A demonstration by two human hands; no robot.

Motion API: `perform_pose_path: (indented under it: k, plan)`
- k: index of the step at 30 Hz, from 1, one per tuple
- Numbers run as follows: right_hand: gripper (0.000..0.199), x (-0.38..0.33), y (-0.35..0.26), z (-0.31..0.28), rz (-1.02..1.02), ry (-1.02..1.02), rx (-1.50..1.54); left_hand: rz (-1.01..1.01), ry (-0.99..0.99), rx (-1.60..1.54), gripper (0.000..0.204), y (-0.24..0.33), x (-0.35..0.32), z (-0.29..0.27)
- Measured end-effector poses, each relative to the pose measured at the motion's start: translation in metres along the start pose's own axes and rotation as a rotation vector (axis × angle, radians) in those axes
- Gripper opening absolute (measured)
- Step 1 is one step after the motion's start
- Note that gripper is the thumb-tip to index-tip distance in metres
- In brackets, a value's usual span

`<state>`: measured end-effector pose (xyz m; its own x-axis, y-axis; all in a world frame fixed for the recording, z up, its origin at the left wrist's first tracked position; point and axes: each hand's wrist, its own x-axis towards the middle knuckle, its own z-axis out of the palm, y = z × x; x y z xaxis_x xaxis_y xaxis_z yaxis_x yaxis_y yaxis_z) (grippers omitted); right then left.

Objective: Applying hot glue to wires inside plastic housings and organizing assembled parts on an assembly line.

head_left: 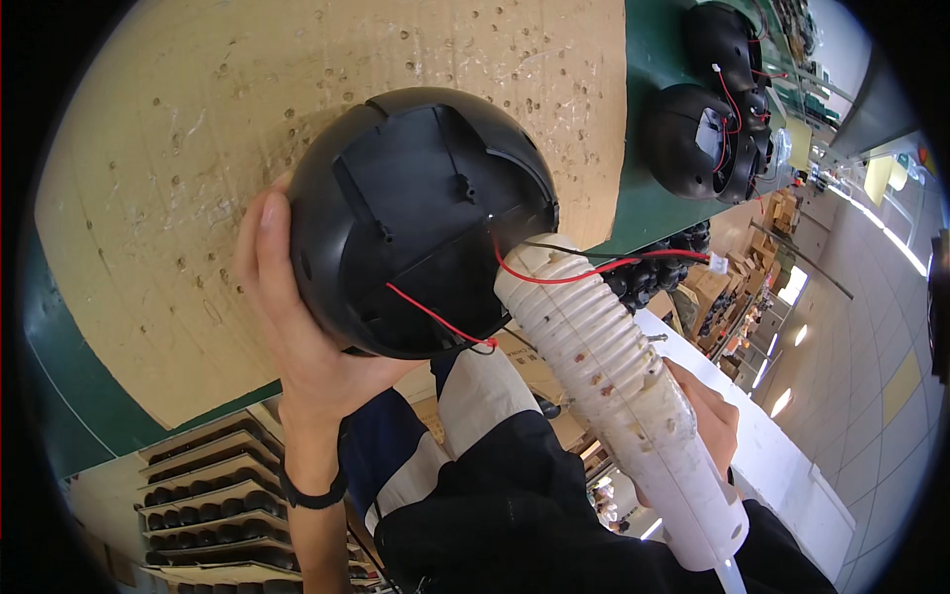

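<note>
My left hand (309, 342) is closed on the lower left side of a round black plastic shell (426, 198), fingers along its outside. The shell's hollow side, with ribs and small posts, faces up. A short red wire (440, 315) comes out of its lower part. Red and black wires with a white connector (717, 263) run out to the right. My right hand (705, 416), partly hidden, grips a white, ribbed, stained hot glue gun (618, 386) with a translucent stick at its rear end. The gun's front end is at the shell's lower right edge; its tip is hidden.
Under the shell lies a pitted cardboard sheet (178, 198) on a green table (648, 40). More black shells (683, 139) with red wires stand at the far right. Racks of black parts (218, 505) are at lower left. A white surface (782, 465) lies right.
</note>
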<state>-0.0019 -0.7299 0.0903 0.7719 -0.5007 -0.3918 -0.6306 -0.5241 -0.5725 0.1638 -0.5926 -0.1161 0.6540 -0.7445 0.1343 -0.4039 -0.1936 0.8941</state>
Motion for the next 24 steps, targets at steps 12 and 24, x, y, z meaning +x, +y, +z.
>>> perform_pose_path:
  k: [12, 24]
  plan:
    - [0.026, -0.021, 0.017, 0.004, -0.004, -0.026, 0.047, -0.005, 0.009, -0.022, 0.142, -0.001, -0.003, -0.003]
    - [0.024, 0.009, -0.005, 0.000, 0.018, -0.164, 0.164, -0.136, 0.025, -0.167, 0.128, -0.001, -0.027, -0.016]
